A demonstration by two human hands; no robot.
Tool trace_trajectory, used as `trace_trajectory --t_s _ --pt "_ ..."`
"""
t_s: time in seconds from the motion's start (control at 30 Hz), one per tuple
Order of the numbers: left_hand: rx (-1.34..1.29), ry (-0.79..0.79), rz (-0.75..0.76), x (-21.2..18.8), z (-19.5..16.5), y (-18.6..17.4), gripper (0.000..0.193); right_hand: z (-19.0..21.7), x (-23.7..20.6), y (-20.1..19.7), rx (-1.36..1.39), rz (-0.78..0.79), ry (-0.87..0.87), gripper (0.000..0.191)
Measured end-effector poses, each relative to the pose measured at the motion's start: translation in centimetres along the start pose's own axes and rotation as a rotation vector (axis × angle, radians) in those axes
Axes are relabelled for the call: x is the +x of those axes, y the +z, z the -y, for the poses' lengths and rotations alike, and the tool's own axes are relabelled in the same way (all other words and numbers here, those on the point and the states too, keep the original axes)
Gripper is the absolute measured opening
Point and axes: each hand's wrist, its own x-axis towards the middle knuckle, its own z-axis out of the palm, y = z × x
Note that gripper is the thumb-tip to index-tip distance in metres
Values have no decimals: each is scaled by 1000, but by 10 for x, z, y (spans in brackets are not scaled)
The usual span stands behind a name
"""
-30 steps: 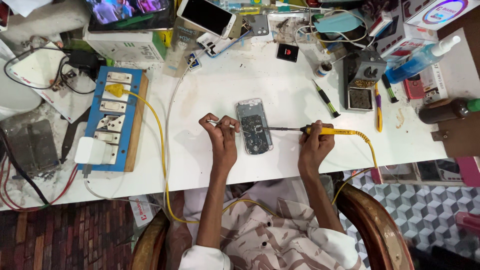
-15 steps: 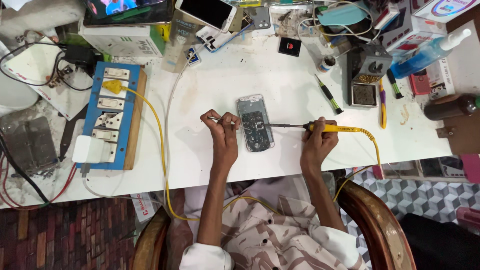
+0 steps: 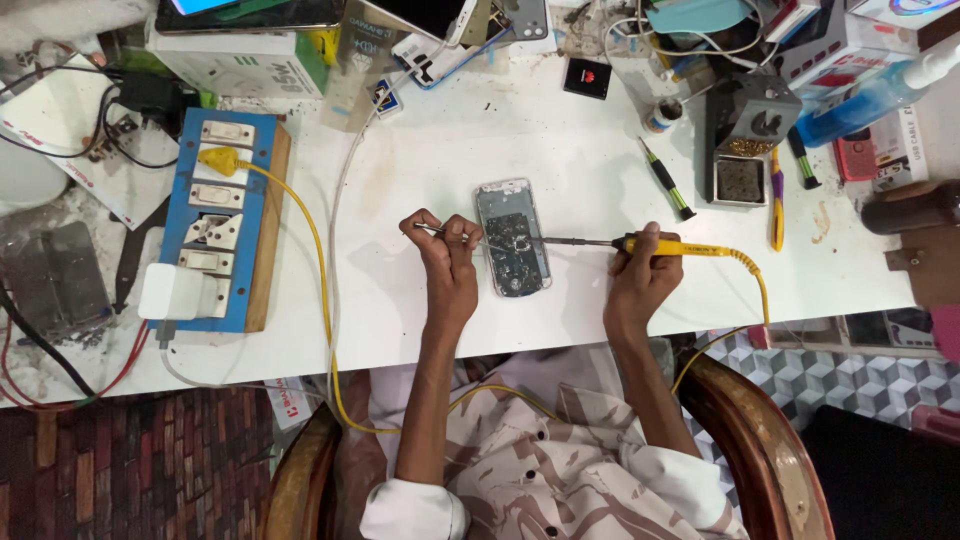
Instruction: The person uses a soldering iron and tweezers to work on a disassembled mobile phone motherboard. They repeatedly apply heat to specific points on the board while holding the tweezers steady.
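I log: opened phone (image 3: 512, 238), table (image 3: 560, 140) centre | left hand (image 3: 450, 262), 9 o'clock of it, fingers pinching tweezers (image 3: 432, 231) | right hand (image 3: 640, 272), 3 o'clock, fingers gripping yellow soldering iron (image 3: 640, 244), tip on phone.

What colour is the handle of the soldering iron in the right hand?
Yellow, with a matching yellow cord; the soldering iron in the right hand shows best in the head view.

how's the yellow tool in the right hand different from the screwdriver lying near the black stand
The soldering iron has a yellow handle; the screwdriver has a dark one with green ends. The soldering iron trails a yellow cord; the screwdriver has none. The soldering iron is gripped in the right hand, tip on the opened phone; the screwdriver lies loose and slanted. Both are slim stick-shaped tools.
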Motion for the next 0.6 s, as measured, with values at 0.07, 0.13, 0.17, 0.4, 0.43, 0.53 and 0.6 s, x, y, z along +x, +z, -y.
trace_trajectory --t_s 0.07,0.13,0.17,0.4,0.43,0.53,0.6 --pt "-7 10 2 0 0 1 14 0 1 -1 44 -25 5 30" --pt "-8 7 -1 1 0 0 14 0 0 -1 48 -16 -7 30" --pt "-8 -3 -1 0 0 0 14 1 0 -2 28 2 -24 31" --pt "-26 11 5 0 2 0 14 2 -2 -2 -5 21 -11 27" --pt "-12 10 3 -1 1 0 14 2 -2 -2 -18 16 -10 27" --pt "16 15 -1 -2 1 0 15 0 -3 -5 -37 12 -26 27" --pt "19 26 1 -2 1 0 15 -2 -3 -6 -20 21 -60 27"
